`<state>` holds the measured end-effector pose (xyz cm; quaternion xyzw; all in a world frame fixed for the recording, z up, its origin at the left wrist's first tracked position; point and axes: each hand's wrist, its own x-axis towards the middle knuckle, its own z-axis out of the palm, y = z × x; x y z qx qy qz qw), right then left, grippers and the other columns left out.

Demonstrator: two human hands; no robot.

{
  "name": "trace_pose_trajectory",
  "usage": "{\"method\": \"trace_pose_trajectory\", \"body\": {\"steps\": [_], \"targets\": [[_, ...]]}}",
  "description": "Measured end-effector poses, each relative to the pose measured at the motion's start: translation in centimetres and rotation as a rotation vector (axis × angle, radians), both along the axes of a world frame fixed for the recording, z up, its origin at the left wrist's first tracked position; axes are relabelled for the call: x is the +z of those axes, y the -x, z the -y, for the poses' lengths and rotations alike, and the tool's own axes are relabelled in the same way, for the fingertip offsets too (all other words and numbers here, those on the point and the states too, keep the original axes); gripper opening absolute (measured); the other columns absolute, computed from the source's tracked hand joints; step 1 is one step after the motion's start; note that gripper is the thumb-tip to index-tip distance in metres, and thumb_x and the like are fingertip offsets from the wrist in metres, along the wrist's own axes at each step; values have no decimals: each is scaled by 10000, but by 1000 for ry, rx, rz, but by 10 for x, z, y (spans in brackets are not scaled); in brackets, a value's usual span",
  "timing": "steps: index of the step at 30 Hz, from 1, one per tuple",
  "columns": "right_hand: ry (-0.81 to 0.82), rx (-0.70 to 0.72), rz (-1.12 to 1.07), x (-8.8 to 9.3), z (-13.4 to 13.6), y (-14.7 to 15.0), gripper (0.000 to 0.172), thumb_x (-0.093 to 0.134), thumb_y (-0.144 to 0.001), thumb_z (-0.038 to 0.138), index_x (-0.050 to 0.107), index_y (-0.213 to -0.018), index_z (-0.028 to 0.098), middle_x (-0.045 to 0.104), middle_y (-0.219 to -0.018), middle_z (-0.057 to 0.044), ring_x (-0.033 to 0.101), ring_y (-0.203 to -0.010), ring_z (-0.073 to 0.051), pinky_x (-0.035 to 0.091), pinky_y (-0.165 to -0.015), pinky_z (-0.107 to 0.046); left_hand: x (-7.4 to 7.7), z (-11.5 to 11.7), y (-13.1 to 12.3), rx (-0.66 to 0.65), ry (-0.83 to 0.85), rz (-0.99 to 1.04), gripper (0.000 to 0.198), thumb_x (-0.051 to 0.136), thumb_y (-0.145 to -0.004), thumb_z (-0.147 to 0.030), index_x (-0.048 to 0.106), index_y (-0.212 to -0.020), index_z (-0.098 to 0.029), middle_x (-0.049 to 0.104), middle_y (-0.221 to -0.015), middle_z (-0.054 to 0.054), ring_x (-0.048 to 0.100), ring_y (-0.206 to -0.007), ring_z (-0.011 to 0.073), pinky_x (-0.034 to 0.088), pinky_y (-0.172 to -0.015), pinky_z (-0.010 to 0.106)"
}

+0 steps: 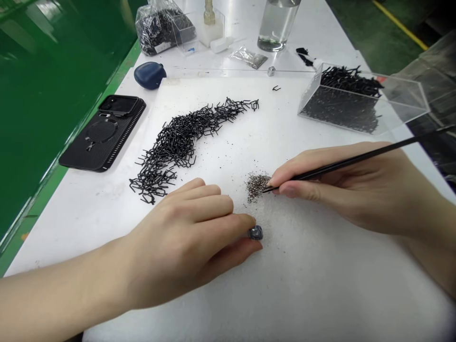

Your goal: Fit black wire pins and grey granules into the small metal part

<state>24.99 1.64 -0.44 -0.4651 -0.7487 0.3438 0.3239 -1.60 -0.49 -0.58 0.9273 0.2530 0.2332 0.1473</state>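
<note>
Between the thumb and index finger of my left hand (192, 232) is a small dark, shiny block (255, 232), most of it hidden by the fingers. My right hand (342, 185) grips slim black tweezers (342, 161) like a pen. Their tips touch the edge of a little heap of tiny metallic grains (257, 185). A few grains lie scattered around the heap on the white sheet (302, 294). Beyond my left hand spreads a curved pile of small black bent pieces (181, 137).
A black phone (103, 133) and a dark blue rounded object (149, 75) lie at left. A clear box of black pieces (363, 121) stands at right. Toward the back are a bagged black bundle (156, 31), a small bottle (209, 28), a grain packet (249, 57) and a glass of clear liquid (278, 23).
</note>
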Motion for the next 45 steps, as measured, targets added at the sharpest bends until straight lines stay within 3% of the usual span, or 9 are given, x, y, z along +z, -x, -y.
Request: {"method": "trace_pose_trajectory", "body": {"steps": [13,19,29,37,45], "targets": [[46,26,-41,1,-2,-2,66,864,-873,348,859,-938,363,853,-904,113,791,-806,-82,635,-753,-108,1,0,-1,6,-1,5,129,699,-1014,-235,783,-973,-146,480,-680,-45,448,-646,144,402,-653,321],[68,14,-44,0,1,-3,86,868,-863,324,863,-929,377,862,-949,111,812,-892,-111,654,-789,-135,2,0,-1,-1,-9,-4,152,687,-1020,-240,783,-957,-141,504,-681,-41,432,-628,143,405,-659,326],[34,12,-22,2,0,-2,71,855,-869,306,862,-914,360,863,-929,97,808,-857,-117,656,-785,-158,1,2,0,5,-17,-6,170,668,-1024,-219,788,-938,-133,512,-685,-35,438,-634,143,400,-660,329],[31,14,10,2,-3,-3,45,838,-892,393,847,-897,350,843,-878,71,776,-782,-136,637,-689,-215,1,4,1,7,-8,-12,134,697,-1011,-235,780,-958,-144,518,-691,-39,435,-636,142,402,-655,325],[53,17,-9,2,-1,-2,53,851,-874,369,856,-920,343,849,-914,43,798,-834,-185,675,-727,-274,1,0,1,-3,12,-10,133,695,-1011,-237,778,-957,-148,493,-679,-42,448,-639,143,404,-639,322]]}}
